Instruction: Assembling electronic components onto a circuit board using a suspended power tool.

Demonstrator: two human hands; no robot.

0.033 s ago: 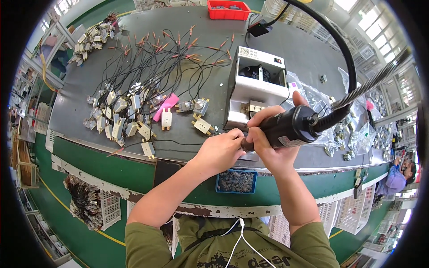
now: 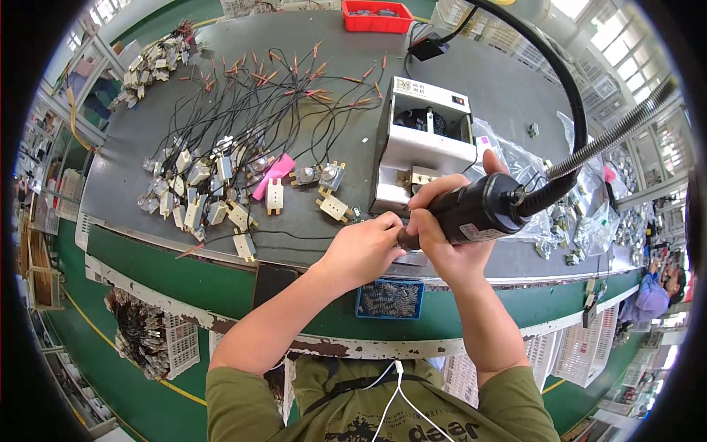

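My right hand (image 2: 455, 250) is closed around a black electric screwdriver (image 2: 479, 210), tilted so its tip end points left toward my other hand. My left hand (image 2: 361, 250) is closed at that tip, its fingers hiding what they hold. A black wire (image 2: 294, 236) runs from the left along the table edge to the left hand. Just behind both hands stands a silver and black screw feeder (image 2: 416, 144). Left of it lie a cream-coloured connector block with brass terminals (image 2: 334, 206) and a wired pile of similar blocks (image 2: 194, 212).
A blue tray of small metal parts (image 2: 390, 300) sits below my hands. Toward the back stands a red bin (image 2: 377, 18). The screwdriver's cable and spring (image 2: 611, 144) arch over the right side, above plastic bags (image 2: 526, 158) and loose metal parts. Another person (image 2: 652, 291) is at far right.
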